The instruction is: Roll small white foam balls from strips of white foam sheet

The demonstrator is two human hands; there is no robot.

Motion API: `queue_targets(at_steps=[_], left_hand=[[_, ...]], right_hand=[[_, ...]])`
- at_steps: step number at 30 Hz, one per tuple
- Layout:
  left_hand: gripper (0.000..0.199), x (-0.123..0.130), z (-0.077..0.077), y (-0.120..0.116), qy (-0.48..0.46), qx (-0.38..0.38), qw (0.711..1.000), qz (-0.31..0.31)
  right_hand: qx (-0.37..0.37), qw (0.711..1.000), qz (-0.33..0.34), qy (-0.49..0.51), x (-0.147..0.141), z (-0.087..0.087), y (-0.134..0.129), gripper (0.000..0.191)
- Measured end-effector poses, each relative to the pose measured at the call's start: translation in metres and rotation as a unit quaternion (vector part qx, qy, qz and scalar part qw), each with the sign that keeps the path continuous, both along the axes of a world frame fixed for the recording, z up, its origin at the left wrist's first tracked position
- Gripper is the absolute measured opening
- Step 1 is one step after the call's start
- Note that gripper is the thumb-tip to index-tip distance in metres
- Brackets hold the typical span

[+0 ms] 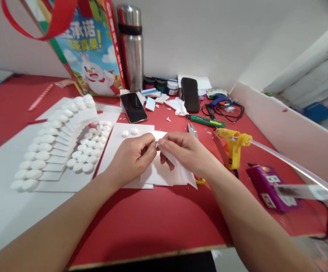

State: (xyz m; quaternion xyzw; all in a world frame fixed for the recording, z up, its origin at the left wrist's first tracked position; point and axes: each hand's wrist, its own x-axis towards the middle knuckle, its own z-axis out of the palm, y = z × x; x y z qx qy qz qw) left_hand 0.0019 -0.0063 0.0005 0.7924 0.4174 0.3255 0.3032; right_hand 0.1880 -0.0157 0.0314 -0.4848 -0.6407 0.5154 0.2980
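Note:
My left hand (134, 156) and my right hand (182, 149) meet above white paper sheets (161, 172) on the red table. Both are closed in a pinch, fingertips together around a small white piece (157, 143); its kind is mostly hidden by the fingers. Two small white balls (130, 132) lie on the paper behind my left hand. To the left, rows of white oval pieces (39, 155) edge a stepped white card structure, and a cluster of similar pieces (87, 151) fills the space beside it.
At the right stand a yellow glue gun (233, 149) with a long clear stick and a purple box (268, 189). Scissors (192, 129) and a green cutter (206, 121) lie beyond my right hand. Two phones (133, 107), paint jars (172, 87), a steel flask (131, 53) and a printed bag (93, 56) line the back.

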Motion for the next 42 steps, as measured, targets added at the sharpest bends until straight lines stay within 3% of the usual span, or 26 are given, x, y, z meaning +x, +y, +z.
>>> queue_targets(at_steps=[7,15,19,23,29,34,38,42], left_hand=[[0.024,-0.001,0.0004,0.001,0.017,0.025,0.999,0.01],[0.023,-0.0012,0.0,0.0002,0.019,0.023,1.0,0.003],[0.025,-0.0014,-0.0004,0.0002,0.028,0.034,0.999,0.003],[0.025,-0.0007,-0.0004,0.0001,0.033,0.032,0.999,0.009],[0.027,0.0013,0.0021,-0.003,0.054,0.049,0.997,0.01],[0.024,0.0024,0.0016,-0.0029,0.111,0.13,0.985,0.012],[0.024,0.0007,0.0,-0.0021,0.11,0.138,0.984,0.033],[0.026,0.0005,-0.0004,-0.0027,0.119,0.134,0.983,0.03]], right_hand=[[-0.133,0.978,-0.011,0.161,0.0016,-0.0082,0.0036,0.031],[-0.167,0.971,-0.022,0.167,0.0011,-0.0071,0.0042,0.026],[-0.127,0.983,-0.026,0.13,-0.0004,-0.0058,0.0037,0.023],[-0.018,0.999,-0.038,0.014,-0.0011,-0.0057,0.0025,0.021],[0.145,0.981,-0.061,-0.118,-0.0054,-0.0084,-0.0003,0.025],[0.154,0.978,-0.096,-0.108,-0.008,-0.0071,-0.0029,0.027],[0.13,0.987,-0.048,-0.076,-0.0052,-0.0045,-0.0037,0.025],[0.158,0.979,-0.065,-0.111,-0.0047,-0.0067,-0.0034,0.024]])
